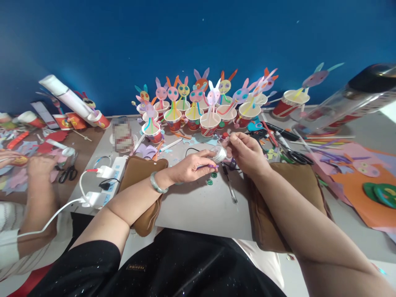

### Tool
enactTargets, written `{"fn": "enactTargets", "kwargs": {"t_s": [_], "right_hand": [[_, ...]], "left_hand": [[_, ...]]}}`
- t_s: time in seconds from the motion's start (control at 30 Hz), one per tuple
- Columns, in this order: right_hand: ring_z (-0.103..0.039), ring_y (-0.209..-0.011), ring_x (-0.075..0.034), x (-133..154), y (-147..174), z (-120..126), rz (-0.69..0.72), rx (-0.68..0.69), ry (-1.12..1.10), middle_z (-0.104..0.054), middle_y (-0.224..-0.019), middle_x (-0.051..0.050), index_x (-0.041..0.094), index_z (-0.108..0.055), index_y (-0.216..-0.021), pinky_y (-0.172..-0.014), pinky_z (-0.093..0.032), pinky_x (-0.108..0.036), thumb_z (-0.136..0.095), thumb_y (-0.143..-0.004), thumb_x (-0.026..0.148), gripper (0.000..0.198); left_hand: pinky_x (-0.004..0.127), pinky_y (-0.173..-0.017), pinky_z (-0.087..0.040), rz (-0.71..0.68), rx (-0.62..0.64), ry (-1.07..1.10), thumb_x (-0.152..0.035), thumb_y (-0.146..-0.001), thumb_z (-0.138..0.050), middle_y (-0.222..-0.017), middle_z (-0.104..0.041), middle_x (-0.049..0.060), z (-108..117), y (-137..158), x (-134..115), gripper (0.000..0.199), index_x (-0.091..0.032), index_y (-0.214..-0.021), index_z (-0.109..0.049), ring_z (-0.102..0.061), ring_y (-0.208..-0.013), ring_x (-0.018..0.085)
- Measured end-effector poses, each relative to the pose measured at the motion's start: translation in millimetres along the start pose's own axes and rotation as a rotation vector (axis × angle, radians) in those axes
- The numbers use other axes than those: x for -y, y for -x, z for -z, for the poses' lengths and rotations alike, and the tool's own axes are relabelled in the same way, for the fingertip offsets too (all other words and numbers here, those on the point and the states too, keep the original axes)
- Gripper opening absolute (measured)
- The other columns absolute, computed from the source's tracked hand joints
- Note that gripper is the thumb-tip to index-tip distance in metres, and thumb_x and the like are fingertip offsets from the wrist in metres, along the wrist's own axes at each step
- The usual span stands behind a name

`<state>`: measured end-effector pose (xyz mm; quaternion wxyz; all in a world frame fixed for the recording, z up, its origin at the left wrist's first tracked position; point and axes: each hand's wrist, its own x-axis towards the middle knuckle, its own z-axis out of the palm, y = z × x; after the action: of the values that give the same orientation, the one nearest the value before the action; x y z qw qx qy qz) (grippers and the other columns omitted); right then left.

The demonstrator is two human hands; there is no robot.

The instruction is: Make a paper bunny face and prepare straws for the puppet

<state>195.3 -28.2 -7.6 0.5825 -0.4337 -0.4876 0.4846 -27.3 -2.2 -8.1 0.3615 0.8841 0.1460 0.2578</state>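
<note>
My left hand [188,166], with a bangle at its wrist, is closed around a small roll of clear tape [220,154]. A thin purple strip [210,166] sticks out along its fingers. Just to the right, my right hand [249,152] has thumb and forefinger pinched together beside the roll; what lies between the fingertips is too small to make out. Below the hands are small green paper discs [210,182] and a clear-barrelled pen [229,184]. Behind them stand several paper cups [210,123] with paper rabbit heads [213,95] on straw necks.
Brown cushions [287,206] lie under both forearms. On the left are a power strip [115,177] with cables and a co-worker's hands [38,167]. Scissors [298,156], coloured paper [355,194] and a large clear bottle [337,109] are on the right. A blue wall rises behind.
</note>
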Motion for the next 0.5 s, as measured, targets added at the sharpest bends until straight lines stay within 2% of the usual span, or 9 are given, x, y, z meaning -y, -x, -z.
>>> {"fn": "enactTargets", "kwargs": {"t_s": [0.13,0.27,0.37,0.47,0.5], "right_hand": [[-0.050,-0.047,-0.008,0.5,-2.1,1.9,-0.071,0.023,-0.066,-0.063,-0.071,0.003,0.023,-0.058,-0.079,-0.044,-0.044,-0.025,-0.084,-0.077,0.066,0.050],[-0.054,-0.047,-0.010,0.2,-3.9,2.8,-0.053,-0.002,-0.053,-0.068,-0.073,0.001,0.023,-0.059,-0.080,-0.045,-0.047,-0.026,-0.086,-0.073,0.069,0.053],[-0.059,-0.050,-0.012,0.5,-3.1,1.5,0.021,-0.054,0.010,-0.070,-0.074,-0.001,0.024,-0.057,-0.079,-0.049,-0.052,-0.028,-0.083,-0.073,0.073,0.055],[-0.063,-0.054,-0.014,3.0,2.7,-2.9,0.160,-0.102,0.187,-0.073,-0.079,-0.003,0.026,-0.055,-0.082,-0.054,-0.055,-0.032,-0.074,-0.083,0.074,0.052],[-0.064,-0.055,-0.015,4.0,5.6,-4.9,0.203,-0.111,0.258,-0.074,-0.081,-0.003,0.026,-0.054,-0.084,-0.055,-0.055,-0.032,-0.070,-0.087,0.073,0.050]], "left_hand": [[0.038,-0.103,-0.054,-0.023,0.007,0.017,-0.038,-0.103,-0.057,-0.120,-0.072,0.015,0.4,-0.9,0.2,0.031,-0.018,-0.099,-0.080,-0.067,-0.119,0.024],[0.040,-0.106,-0.054,0.012,0.015,0.074,-0.041,-0.103,-0.059,-0.122,-0.072,0.015,2.4,-1.9,-0.6,0.031,-0.018,-0.098,-0.080,-0.068,-0.122,0.025],[0.042,-0.107,-0.054,0.079,0.016,0.154,-0.045,-0.102,-0.059,-0.125,-0.072,0.017,3.8,-1.6,-1.3,0.035,-0.018,-0.096,-0.080,-0.061,-0.136,0.029],[0.041,-0.101,-0.058,0.154,0.026,0.272,-0.052,-0.102,-0.058,-0.100,-0.075,0.016,4.0,-1.6,-0.8,0.041,-0.018,-0.093,-0.079,-0.049,-0.150,0.032],[0.040,-0.097,-0.060,0.171,0.028,0.317,-0.055,-0.101,-0.059,-0.095,-0.075,0.015,3.6,-1.9,-0.2,0.043,-0.018,-0.092,-0.079,-0.051,-0.148,0.032]]}}
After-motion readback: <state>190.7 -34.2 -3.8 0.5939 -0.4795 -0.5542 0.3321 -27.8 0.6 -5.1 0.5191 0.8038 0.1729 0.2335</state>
